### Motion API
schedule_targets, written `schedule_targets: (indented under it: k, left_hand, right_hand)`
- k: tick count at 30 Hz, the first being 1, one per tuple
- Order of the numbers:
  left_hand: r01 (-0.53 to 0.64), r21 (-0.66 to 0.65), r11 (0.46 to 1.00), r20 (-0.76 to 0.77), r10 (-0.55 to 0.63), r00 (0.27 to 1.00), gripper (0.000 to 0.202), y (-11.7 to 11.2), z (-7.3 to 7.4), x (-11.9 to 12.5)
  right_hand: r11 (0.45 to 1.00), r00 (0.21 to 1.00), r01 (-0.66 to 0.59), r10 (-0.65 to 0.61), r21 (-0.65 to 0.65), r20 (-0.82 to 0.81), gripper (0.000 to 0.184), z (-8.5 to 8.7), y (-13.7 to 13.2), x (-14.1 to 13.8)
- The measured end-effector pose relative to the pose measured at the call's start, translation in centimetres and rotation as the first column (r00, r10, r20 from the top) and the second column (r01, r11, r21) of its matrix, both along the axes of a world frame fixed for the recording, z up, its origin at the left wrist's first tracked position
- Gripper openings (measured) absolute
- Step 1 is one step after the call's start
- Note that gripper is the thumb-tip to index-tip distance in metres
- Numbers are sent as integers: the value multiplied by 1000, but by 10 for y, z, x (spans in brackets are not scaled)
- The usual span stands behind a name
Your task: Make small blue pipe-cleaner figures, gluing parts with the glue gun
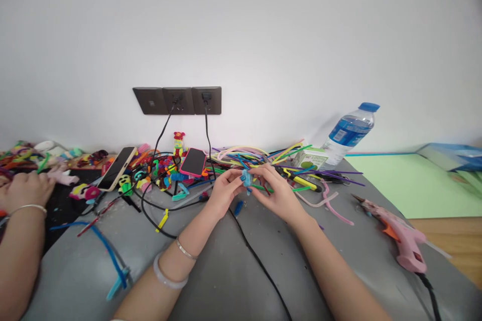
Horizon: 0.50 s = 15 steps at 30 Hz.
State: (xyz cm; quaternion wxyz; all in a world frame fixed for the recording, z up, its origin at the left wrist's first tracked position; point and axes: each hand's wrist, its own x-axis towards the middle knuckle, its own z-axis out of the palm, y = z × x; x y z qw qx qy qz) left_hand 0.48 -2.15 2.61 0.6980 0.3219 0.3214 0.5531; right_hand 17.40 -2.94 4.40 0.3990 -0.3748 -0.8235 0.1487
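My left hand and my right hand meet over the middle of the grey table. Both pinch a small light-blue pipe-cleaner piece between their fingertips. Green and red pipe cleaners run under my right fingers. A short blue piece lies on the table just below my hands. My left wrist wears a pale bangle and a thin bracelet.
A heap of coloured pipe cleaners lies along the wall. Two phones charge from wall sockets. A pink glue gun lies right, a water bottle behind. Another person's hand rests at left.
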Motion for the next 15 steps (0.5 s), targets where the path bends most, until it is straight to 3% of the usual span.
schedule_targets:
  k: [7, 15]
  left_hand:
    - [4, 6, 1000, 1, -4, 1000, 33, 2, -5, -1]
    - [8, -15, 1000, 4, -8, 1000, 35, 1, -1, -1]
  right_hand:
    - [1000, 1000, -7, 8, 4, -8, 30, -1, 1, 0]
    - [999, 999, 33, -33, 24, -12, 32, -4, 2, -1]
